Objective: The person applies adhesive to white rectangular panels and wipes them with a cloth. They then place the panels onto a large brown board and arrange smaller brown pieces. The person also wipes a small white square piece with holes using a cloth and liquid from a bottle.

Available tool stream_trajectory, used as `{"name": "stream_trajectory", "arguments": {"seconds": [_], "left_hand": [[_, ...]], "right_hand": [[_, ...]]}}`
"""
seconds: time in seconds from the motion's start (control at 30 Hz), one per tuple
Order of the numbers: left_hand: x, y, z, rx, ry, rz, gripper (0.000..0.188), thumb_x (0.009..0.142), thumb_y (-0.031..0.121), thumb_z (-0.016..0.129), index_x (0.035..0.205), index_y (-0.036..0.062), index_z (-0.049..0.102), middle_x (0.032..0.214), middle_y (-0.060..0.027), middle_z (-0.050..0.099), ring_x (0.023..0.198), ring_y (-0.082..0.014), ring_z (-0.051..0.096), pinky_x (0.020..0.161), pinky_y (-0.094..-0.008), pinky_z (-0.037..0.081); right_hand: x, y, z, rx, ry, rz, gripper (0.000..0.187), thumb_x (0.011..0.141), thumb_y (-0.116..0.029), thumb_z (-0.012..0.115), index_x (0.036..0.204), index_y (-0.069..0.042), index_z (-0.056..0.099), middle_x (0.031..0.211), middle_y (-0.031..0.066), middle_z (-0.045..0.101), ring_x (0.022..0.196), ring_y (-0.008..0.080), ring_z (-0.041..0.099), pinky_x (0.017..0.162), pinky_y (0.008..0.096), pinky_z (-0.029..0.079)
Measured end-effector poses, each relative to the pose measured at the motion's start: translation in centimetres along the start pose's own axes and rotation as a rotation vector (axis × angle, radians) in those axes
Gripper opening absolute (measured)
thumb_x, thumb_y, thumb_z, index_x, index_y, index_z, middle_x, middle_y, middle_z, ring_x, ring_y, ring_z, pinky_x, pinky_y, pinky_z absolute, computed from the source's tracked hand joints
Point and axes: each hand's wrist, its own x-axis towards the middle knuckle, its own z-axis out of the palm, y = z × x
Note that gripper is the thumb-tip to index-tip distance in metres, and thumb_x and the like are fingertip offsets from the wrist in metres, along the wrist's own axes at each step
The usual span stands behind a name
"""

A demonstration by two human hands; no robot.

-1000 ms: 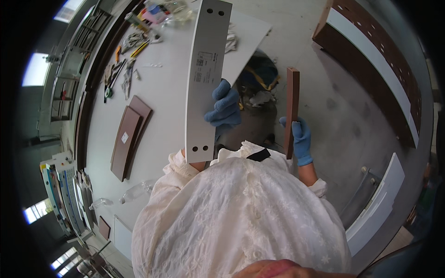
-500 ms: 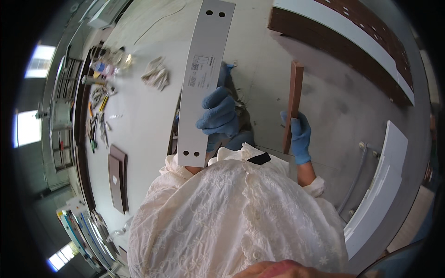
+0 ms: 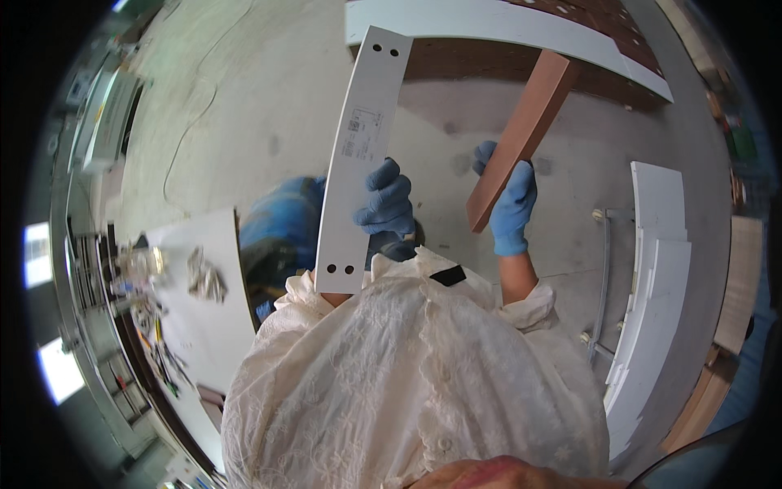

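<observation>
My left hand, in a blue glove, is closed round the right edge of a long white board with paired dark holes at both ends and a printed label. The board stands nearly upright in the view and hides part of my left forearm. My right hand, gloved in the same blue, grips a narrow reddish-brown board near its lower end, thumb on one side and fingers on the other. This brown board slants up to the right. A gap separates the two boards.
Ahead, a stack of brown boards with a white front spans the floor. White panels rest by a wheeled metal frame at right. On the left, a worktable bears a crumpled cloth and hand tools.
The view has turned, so the worktable sits farther left and lower, and the stack ahead nearer the middle. My right hand has raised the brown board, which now tilts more to the right.
</observation>
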Motion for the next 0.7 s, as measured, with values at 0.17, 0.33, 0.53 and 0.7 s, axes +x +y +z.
{"name": "stream_trajectory", "arguments": {"seconds": [0.17, 0.33, 0.53, 0.7], "left_hand": [[12.6, 1.9, -4.5, 0.064, 0.011, -0.256, 0.027, 0.110, 0.030, 0.049, 0.098, 0.0073, 0.058, 0.082, -0.0065, 0.060, 0.054, -0.0086, 0.052, 0.056, -0.0240, 0.043], [24.0, 0.1, -8.4, 0.431, 0.058, -0.224, 0.047, 0.110, 0.048, 0.048, 0.103, 0.0037, 0.061, 0.088, -0.0157, 0.069, 0.051, -0.0105, 0.053, 0.048, -0.0239, 0.043], [38.9, -3.4, -13.0, 1.522, 0.530, 0.356, 0.040, 0.109, 0.040, 0.059, 0.110, 0.0015, 0.068, 0.094, 0.0056, 0.061, 0.085, -0.0040, 0.049, 0.075, -0.0233, 0.043], [51.4, -6.5, -16.5, 1.529, 0.614, 0.523, 0.036, 0.109, 0.036, 0.060, 0.107, 0.0010, 0.068, 0.088, 0.0083, 0.058, 0.079, -0.0043, 0.046, 0.071, -0.0237, 0.042]], "right_hand": [[6.6, -0.9, -5.7, 0.251, 0.122, 0.121, 0.059, 0.100, -0.049, 0.066, 0.136, -0.003, 0.055, 0.118, 0.0126, 0.070, 0.105, 0.0261, 0.071, 0.092, 0.0403, 0.060], [13.7, -1.5, -10.9, 0.118, 0.324, 0.251, 0.043, 0.091, -0.018, 0.075, 0.128, -0.005, 0.056, 0.114, 0.0115, 0.070, 0.104, 0.0239, 0.071, 0.089, 0.0398, 0.061], [22.3, -3.6, -18.3, 0.122, 0.194, 0.211, 0.041, 0.090, -0.012, 0.077, 0.124, -0.004, 0.056, 0.108, 0.0069, 0.069, 0.092, 0.0175, 0.069, 0.084, 0.0334, 0.058], [29.0, -6.5, -26.1, -0.039, -0.059, 0.312, 0.057, 0.087, -0.010, 0.079, 0.138, -0.002, 0.053, 0.114, 0.0073, 0.069, 0.095, 0.0172, 0.069, 0.083, 0.0317, 0.057]]}}
